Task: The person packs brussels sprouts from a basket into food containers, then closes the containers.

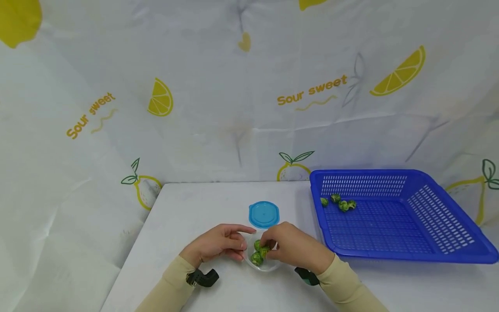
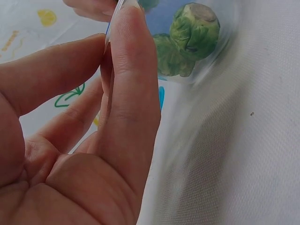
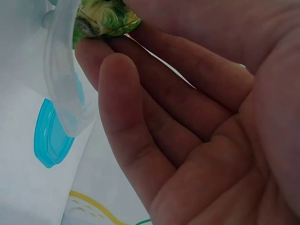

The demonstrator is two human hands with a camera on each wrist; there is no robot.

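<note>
A small clear plastic bowl stands on the white table with Brussels sprouts inside. My left hand pinches the bowl's rim between thumb and finger on its left side; the left wrist view has this grip up close, with a sprout behind the clear wall. From the right, my right hand reaches over the rim and holds a Brussels sprout with thumb and fingertips, down among the others. Part of that sprout is cut off by the right wrist view's top edge.
A blue round lid lies on the table just behind the bowl. To the right stands a large blue plastic basket, with several Brussels sprouts in its far left corner. A white cloth printed with lemons hangs behind the table.
</note>
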